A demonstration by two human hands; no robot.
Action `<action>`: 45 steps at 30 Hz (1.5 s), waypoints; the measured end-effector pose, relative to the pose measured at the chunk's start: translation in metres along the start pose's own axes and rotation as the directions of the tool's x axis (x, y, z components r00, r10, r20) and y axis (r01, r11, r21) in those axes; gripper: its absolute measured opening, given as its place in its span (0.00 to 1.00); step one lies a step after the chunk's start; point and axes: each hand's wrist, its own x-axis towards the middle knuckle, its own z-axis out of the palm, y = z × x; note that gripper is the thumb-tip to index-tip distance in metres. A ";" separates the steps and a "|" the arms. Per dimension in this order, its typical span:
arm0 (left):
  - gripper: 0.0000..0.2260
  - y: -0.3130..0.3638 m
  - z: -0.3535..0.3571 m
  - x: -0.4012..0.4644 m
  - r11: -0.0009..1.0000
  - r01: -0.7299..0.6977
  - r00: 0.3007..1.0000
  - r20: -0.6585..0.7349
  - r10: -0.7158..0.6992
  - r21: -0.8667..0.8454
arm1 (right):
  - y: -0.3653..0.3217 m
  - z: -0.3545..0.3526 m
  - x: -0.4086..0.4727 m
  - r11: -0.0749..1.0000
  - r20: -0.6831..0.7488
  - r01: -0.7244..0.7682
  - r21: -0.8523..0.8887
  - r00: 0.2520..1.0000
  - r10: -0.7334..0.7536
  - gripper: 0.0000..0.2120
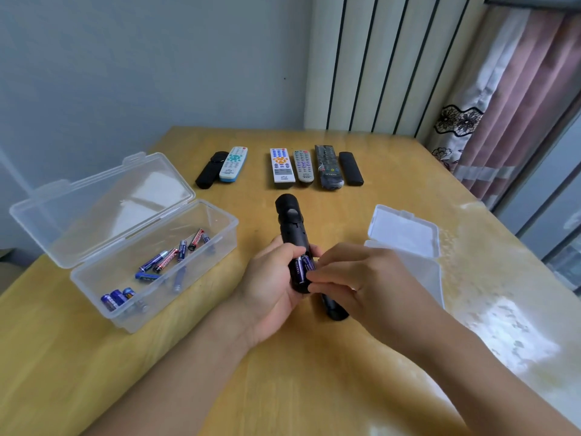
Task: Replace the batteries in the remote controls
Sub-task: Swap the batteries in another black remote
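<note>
My left hand (270, 278) grips a black remote (290, 221) held back side up over the table, its battery bay open. Two purple batteries (302, 267) sit in the bay. The fingertips of my right hand (352, 275) pinch the right-hand battery at its near end. A black battery cover (334, 309) lies on the table just under my right hand, partly hidden by it. Six more remotes (281, 165) lie in a row at the far side of the table.
An open clear plastic box (220, 221) at the left holds several loose batteries (163, 262). A second clear box (405, 234) with its lid raised stands at the right. A wall, a ribbed panel and curtains border the wooden table (298, 372).
</note>
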 end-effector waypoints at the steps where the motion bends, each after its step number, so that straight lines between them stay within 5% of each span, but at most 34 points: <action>1: 0.14 0.000 0.000 0.000 1.000 -0.009 1.000 -0.004 0.009 0.011 | 0.002 0.000 0.001 1.000 -0.004 -0.011 0.024 1.000 0.011 0.06; 11: 0.16 -0.009 0.004 -0.006 1.000 0.017 0.991 0.130 -0.020 0.024 | 0.013 0.003 0.004 0.898 -0.019 -0.309 0.314 0.943 0.331 0.09; 16: 0.13 -0.007 0.008 -0.007 0.993 0.031 0.986 0.164 -0.012 -0.114 | 0.010 -0.002 0.006 0.977 -0.043 -0.181 0.113 0.981 0.187 0.06; 20: 0.13 0.002 0.009 0.002 0.984 -0.126 0.991 0.031 0.131 -0.122 | 0.007 -0.011 0.006 0.986 -0.199 -0.165 0.026 0.966 0.167 0.08; 23: 0.21 0.005 0.000 0.006 0.977 -0.210 0.974 -0.074 0.213 0.047 | 0.006 -0.023 0.004 0.961 0.033 -0.238 -0.141 0.969 0.245 0.18; 25: 0.22 0.005 -0.006 0.007 0.966 -0.207 0.968 -0.107 0.225 0.154 | 0.004 -0.019 0.005 0.938 0.278 -0.181 -0.295 0.923 0.266 0.26; 27: 0.23 0.005 -0.009 0.008 0.961 -0.185 0.973 -0.102 0.209 0.204 | 0.003 -0.009 0.006 0.913 0.373 -0.150 -0.380 0.878 0.299 0.30; 33: 0.23 0.001 -0.011 0.011 0.956 -0.156 0.982 -0.067 0.177 0.249 | -0.003 -0.002 0.008 0.882 0.343 -0.192 -0.430 0.869 0.357 0.10; 36: 0.14 0.004 -0.010 0.014 0.937 -0.168 0.967 -0.132 0.217 0.306 | -0.005 -0.003 0.007 0.889 0.188 -0.300 -0.347 0.906 0.379 0.02; 38: 0.03 0.004 -0.010 0.015 0.941 -0.191 0.955 -0.167 0.244 0.279 | -0.007 -0.007 0.006 0.890 -0.030 -0.376 -0.256 0.924 0.381 0.08; 42: 0.17 0.007 -0.009 0.015 0.987 -0.154 0.971 -0.174 0.162 0.054 | -0.008 -0.019 0.007 0.912 -0.472 -0.396 0.111 0.786 0.399 0.13; 44: 0.20 0.008 -0.007 0.014 0.992 -0.115 0.986 -0.130 0.108 -0.049 | -0.008 -0.019 0.009 0.777 -0.389 -0.337 0.532 0.718 0.578 0.13; 45: 0.20 0.008 -0.005 0.013 0.990 -0.103 0.990 -0.104 0.093 -0.098 | -0.009 -0.016 0.010 0.592 -0.255 -0.284 0.755 0.704 0.663 0.15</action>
